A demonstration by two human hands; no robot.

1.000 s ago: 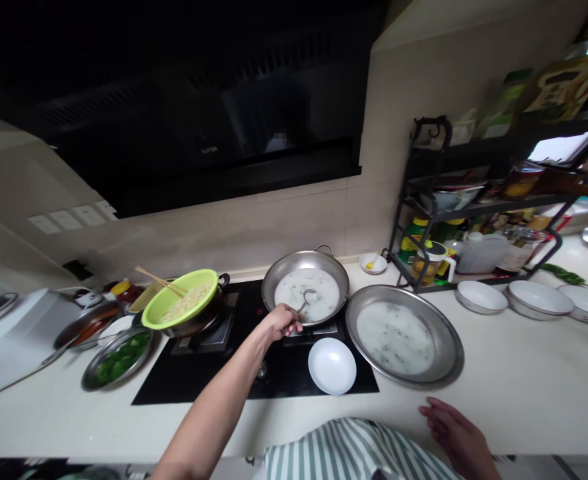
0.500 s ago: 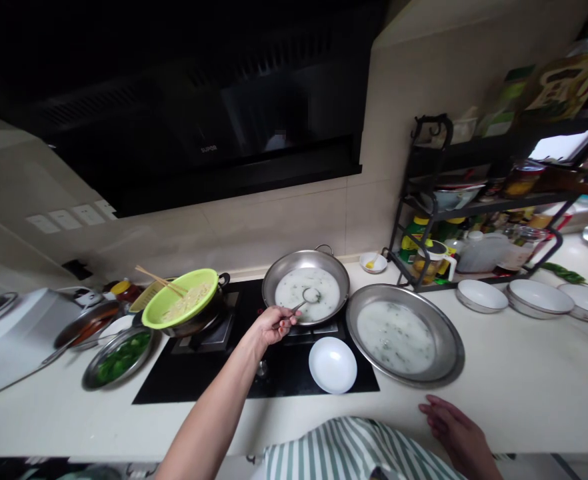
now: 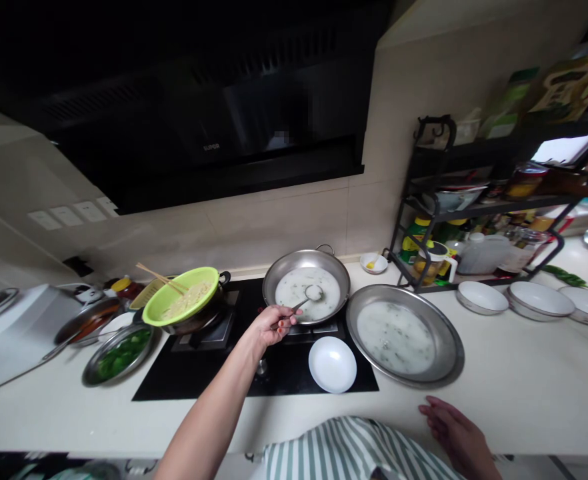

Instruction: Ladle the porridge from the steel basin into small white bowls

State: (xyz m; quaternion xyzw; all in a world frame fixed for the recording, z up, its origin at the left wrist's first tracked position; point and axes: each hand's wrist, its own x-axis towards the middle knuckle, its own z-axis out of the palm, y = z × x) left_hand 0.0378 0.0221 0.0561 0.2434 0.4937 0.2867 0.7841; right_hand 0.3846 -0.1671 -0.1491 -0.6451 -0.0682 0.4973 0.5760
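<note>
My left hand (image 3: pixel 274 323) grips the handle of a metal spoon (image 3: pixel 315 293), its bowl filled with whitish liquid over the steel wok (image 3: pixel 344 293) on the stove. Inside that wok is a milky white soup (image 3: pixel 294 287) with green bits. A white bowl (image 3: pixel 333 365) stands on the black cooktop, in front of the wok. To its right, a wide steel basin (image 3: pixel 449 347) on the counter contains similar milky soup. Near the counter's front edge, my right hand (image 3: pixel 454 430) hangs with loosely bent fingers, open and apart from everything around it.
A lime-green colander (image 3: pixel 149 313) with noodles and chopsticks rests on a dark pot at the left burner. Beside it sits a steel dish of greens (image 3: pixel 119 357). White bowls (image 3: pixel 539 298) line the right counter below a black spice rack (image 3: pixel 499 203). A range hood (image 3: pixel 234 100) hangs overhead.
My left hand has drawn back slightly left. The spoon, earlier dipped in the soup, now comes up with liquid in its bowl. My right hand stays in place.
</note>
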